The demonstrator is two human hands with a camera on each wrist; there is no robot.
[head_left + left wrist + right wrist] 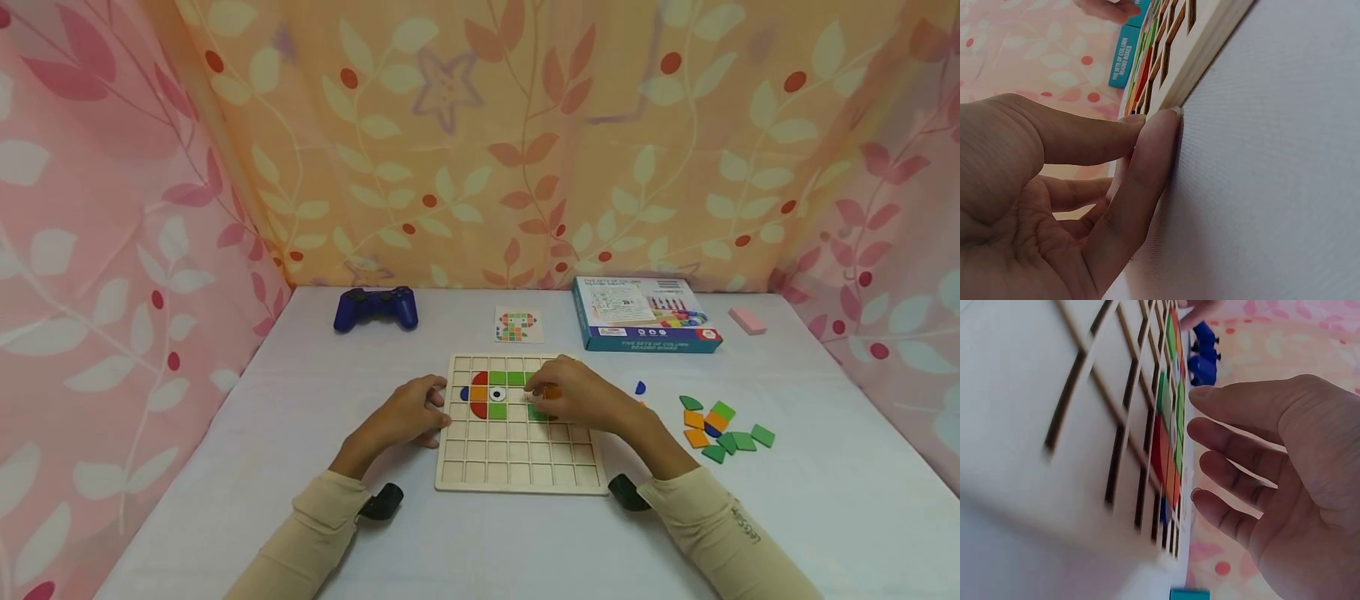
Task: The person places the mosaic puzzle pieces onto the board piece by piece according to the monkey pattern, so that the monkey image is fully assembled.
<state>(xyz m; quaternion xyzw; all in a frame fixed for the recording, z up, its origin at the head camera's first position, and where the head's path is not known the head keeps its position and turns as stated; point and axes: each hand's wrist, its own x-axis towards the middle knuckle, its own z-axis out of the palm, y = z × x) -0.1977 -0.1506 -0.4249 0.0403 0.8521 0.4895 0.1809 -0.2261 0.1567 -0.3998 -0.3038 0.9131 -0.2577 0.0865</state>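
The left hand (408, 411) pinches the left edge of a wooden grid board (517, 477); in the left wrist view, thumb and a finger of that hand (1079, 181) meet at the board's corner (1194, 59). Over the board's upper right part is the right hand (576, 393), partly covering the pieces there. The right wrist view shows this hand (1272, 469) with fingers apart and slightly bent, no piece visible between them. Green (497, 378), red (478, 409), orange (478, 392) and blue pieces lie in the upper cells, with a white eye-like piece (497, 394).
Several loose green (762, 435) and orange pieces (696, 437) lie right of the board, a blue one (641, 387) nearer it. Behind stand a pattern card (518, 325), a flat box (648, 315) and a pink block (747, 321); a blue game controller (375, 308) is back left.
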